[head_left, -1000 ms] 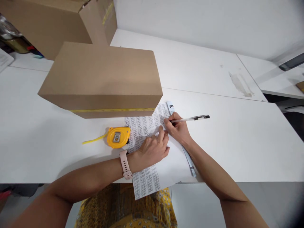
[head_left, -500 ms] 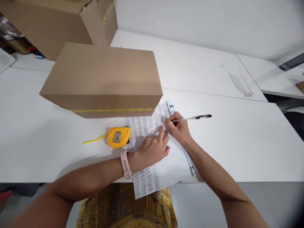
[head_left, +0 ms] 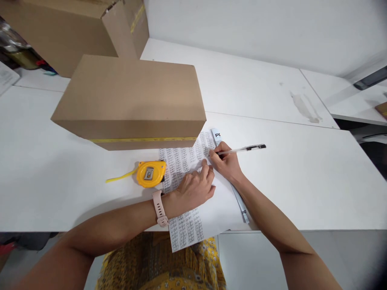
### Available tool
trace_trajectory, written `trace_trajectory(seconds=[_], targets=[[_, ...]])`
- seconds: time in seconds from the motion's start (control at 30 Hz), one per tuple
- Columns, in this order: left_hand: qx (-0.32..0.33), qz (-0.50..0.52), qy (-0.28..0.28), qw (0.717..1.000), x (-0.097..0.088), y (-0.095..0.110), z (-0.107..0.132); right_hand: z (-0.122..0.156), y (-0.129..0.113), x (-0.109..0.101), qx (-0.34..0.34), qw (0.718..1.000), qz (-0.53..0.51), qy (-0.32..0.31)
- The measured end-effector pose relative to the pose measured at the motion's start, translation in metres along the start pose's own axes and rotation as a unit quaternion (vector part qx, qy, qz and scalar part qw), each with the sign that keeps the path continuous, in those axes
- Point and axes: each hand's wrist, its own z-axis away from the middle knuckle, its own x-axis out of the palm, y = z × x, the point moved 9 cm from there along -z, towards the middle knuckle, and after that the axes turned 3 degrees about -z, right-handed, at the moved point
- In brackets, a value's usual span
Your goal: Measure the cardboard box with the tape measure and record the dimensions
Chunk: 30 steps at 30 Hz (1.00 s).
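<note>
A pen [head_left: 246, 149] with a clear barrel and black cap end is pinched in my right hand [head_left: 226, 161], its tip at the paper. The white sheet [head_left: 219, 203] carries several columns of small handwriting and overhangs the table's front edge. My left hand [head_left: 195, 187] rests on the sheet with its fingers loosely bent and apart, holding nothing. Left of the sheet lies a yellow tape measure [head_left: 150, 174], a short strip of its blade pulled out. Beneath the sheet's right side shows a pale blue printed paper [head_left: 241, 203], mostly covered.
A closed cardboard box [head_left: 130, 92] with yellow tape along its side stands just beyond the sheet and covers part of it. Behind it, a larger cardboard box [head_left: 66, 36] stands near the wall. The white table [head_left: 296, 173] extends right, with a stained patch [head_left: 305, 108] at the back.
The pen in my right hand has tilted and shifted very slightly to the left. My left hand, the sheet, the tape measure and the boxes stay in place.
</note>
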Motion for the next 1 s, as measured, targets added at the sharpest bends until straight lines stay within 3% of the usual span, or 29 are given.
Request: trace_trajectory(seconds=[1.0], targets=[[0.002,0.003,-0.022,1.0,0.0008,-0.0003,-0.001,-0.0009,-0.003,-0.0034,0.002,1.0,0.006,0.016]])
